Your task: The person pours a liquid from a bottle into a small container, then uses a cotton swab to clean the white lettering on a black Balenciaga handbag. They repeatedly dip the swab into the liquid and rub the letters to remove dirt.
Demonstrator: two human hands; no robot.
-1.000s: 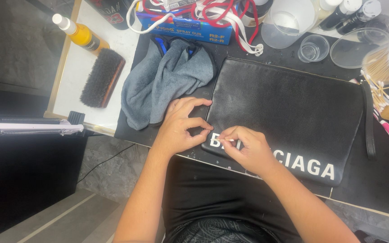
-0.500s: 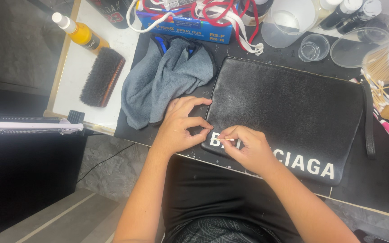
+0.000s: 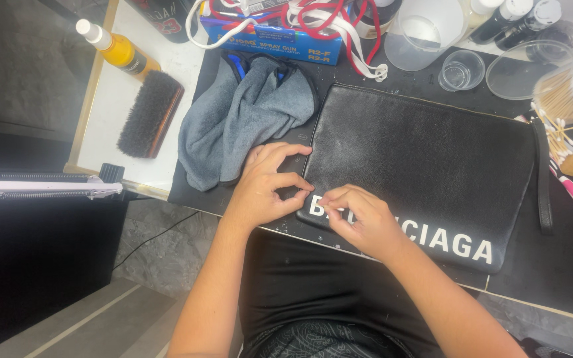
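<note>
Head view: low in the frame's centre, the right hand (image 3: 359, 222) is pinching something tiny against the black pouch (image 3: 426, 166), while the left hand (image 3: 270, 185) is pressing its corner with curled fingers. Farther up, a grey cloth (image 3: 233, 119) is lying on the counter (image 3: 552, 265), with a brush (image 3: 148, 114) at upper left.

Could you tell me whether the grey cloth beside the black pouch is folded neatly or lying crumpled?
Crumpled: the grey cloth lies bunched in loose, uneven folds left of the black pouch, with no squared edges.

Black leather pouch (image 3: 426, 159) with white lettering; grey cloth (image 3: 233, 119); blue box (image 3: 266, 46)
</note>
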